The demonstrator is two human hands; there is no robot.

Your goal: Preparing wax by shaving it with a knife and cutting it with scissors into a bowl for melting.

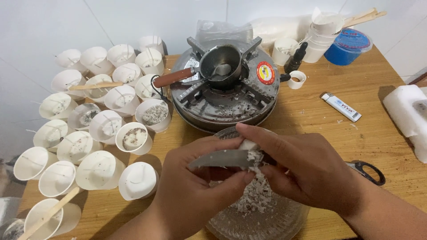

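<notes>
Paper cups (pixel 106 126) beside gas stove (pixel 224 95)

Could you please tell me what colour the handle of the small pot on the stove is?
Reddish-brown; the pot's handle shows best in the head view.

Left hand (pixel 195 186) holds a knife (pixel 220 158) against a white wax block (pixel 250 146) pinched in the right hand (pixel 302 173). Shavings (pixel 258 195) lie in the glass bowl (pixel 284 222) below. Paper cups (pixel 95 171) crowd the desk (pixel 378 133) beside a gas stove (pixel 222 95).
</notes>
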